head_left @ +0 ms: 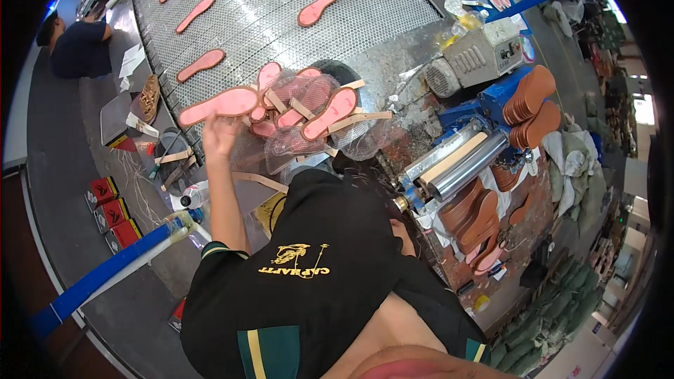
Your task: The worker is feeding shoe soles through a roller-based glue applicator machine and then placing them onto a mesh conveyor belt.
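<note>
My left hand (220, 139) grips the near edge of a pink insole with a brown rim (219, 104), fingers closed on it, at the near end of a mesh conveyor belt (260, 21). Just right of it lies a heap of pink insoles (330, 114), clear mesh-like pieces (288, 142) and light tan strips (359, 121), overlapping one another. My right hand (402, 237) shows only in part beside my black shirt, below the roller machine (467, 161); its fingers are mostly hidden, and whether it holds anything cannot be seen.
More pink insoles (201, 65) lie spaced along the belt. A grey motor (477, 56) stands right of it, above the rollers. Stacks of brown insoles (533, 107) sit around the machine. A blue rail (105, 277) and red-and-black boxes (112, 210) are at left. Another person (81, 49) sits far left.
</note>
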The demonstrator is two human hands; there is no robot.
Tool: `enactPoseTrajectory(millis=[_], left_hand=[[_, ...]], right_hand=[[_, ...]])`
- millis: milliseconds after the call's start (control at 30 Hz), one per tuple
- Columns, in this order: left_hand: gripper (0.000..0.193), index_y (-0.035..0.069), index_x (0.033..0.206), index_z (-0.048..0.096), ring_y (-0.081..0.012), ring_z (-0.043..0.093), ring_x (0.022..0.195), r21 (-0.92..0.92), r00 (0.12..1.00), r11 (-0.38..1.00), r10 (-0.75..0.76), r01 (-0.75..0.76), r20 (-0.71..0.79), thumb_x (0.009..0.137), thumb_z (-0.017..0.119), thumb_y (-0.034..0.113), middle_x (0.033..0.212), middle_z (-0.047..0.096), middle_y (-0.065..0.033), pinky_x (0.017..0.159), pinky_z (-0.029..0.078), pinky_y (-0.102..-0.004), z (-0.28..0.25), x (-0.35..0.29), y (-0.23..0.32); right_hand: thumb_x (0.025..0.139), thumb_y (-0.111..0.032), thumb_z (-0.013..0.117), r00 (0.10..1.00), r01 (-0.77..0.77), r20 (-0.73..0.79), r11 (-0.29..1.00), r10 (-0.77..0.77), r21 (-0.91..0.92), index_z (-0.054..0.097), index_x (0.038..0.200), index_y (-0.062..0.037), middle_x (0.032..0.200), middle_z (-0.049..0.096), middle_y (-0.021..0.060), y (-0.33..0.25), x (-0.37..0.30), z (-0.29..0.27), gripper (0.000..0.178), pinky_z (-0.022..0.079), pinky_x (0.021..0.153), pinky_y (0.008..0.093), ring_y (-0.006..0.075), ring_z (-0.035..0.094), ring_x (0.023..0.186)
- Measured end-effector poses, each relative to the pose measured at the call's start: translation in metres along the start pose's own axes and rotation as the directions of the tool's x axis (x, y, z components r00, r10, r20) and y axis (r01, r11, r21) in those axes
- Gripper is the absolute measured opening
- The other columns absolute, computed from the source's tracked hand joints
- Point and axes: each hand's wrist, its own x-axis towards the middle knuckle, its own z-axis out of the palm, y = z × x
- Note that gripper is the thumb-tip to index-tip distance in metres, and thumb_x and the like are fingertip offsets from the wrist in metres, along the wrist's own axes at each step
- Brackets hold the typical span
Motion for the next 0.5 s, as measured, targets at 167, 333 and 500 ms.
enactPoseTrajectory(millis=[167,333,500], left_hand=[[0.042,0.002,0.121,0.044,-0.0357,0.039,0.124,-0.009,0.928,0.972,0.22,-0.233,-0.3,0.085,0.061,0.018,0.13,0.043,-0.0149,0.106,0.027,-0.06,-0.042,0.009,0.05],[0.046,0.006,0.124,0.044,-0.0366,0.037,0.127,-0.029,0.862,0.968,0.21,-0.251,-0.462,0.086,0.06,0.025,0.134,0.042,-0.0127,0.105,0.027,-0.0609,-0.094,0.048,0.056],[0.051,0.007,0.129,0.043,-0.037,0.033,0.13,-0.088,0.824,0.987,0.061,-0.134,-0.563,0.087,0.059,0.031,0.138,0.04,-0.0095,0.104,0.028,-0.0605,-0.147,0.075,0.041]], right_hand=[[0.087,-0.01,0.055,0.998,-0.024,-0.062,0.999,0.026,0.038,0.062,0.094,-0.0021,0.076,0.06,0.0005,-0.067,-0.017,0.021,0.013,0.04,0.052,0.0214,0.0079,0.053,0.061],[0.089,-0.014,0.056,0.99,-0.134,-0.039,0.989,0.132,-0.065,0.06,0.089,-0.0049,0.073,0.059,-0.0013,-0.093,-0.035,0.018,0.01,0.038,0.051,0.0202,0.0065,0.052,0.06],[0.09,-0.013,0.054,0.979,-0.203,-0.026,0.979,0.204,0.019,0.06,0.087,-0.0078,0.072,0.06,0.0004,-0.082,-0.063,0.004,0.009,0.04,0.043,0.0224,0.0078,0.054,0.056]])
